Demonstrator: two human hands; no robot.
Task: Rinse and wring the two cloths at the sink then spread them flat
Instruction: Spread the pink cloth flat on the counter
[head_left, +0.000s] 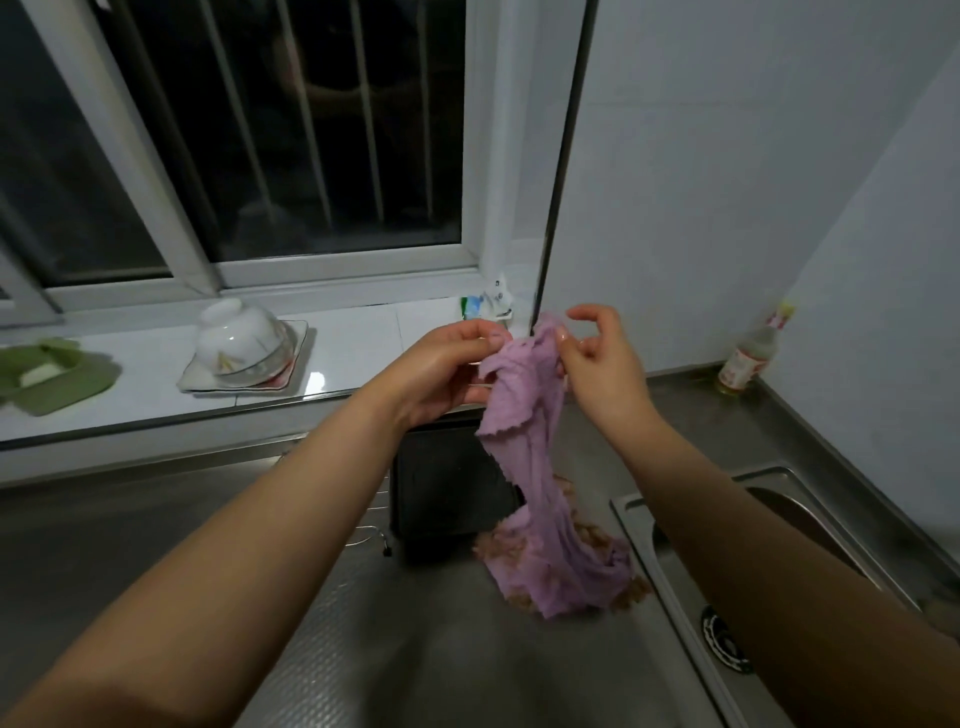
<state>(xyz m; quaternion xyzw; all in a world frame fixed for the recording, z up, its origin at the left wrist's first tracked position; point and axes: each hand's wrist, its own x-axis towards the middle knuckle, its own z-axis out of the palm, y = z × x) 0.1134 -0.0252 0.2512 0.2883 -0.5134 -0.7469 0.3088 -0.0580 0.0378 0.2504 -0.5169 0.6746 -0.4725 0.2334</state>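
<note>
The steel desk (415, 649) carries the sink (779, 519) at right. Above the desk, a purple cloth (524, 467) hangs, its lower end resting on a brown cloth (501, 551). The left hand (447, 366) and right hand (597, 358) pinch its top edge.

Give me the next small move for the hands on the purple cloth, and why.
Probably draw the hands apart to open the top edge. The left hand and right hand pinch the purple cloth close together, so it hangs bunched, its lower end resting on the brownish cloth on the steel counter, not yet flat.
</note>
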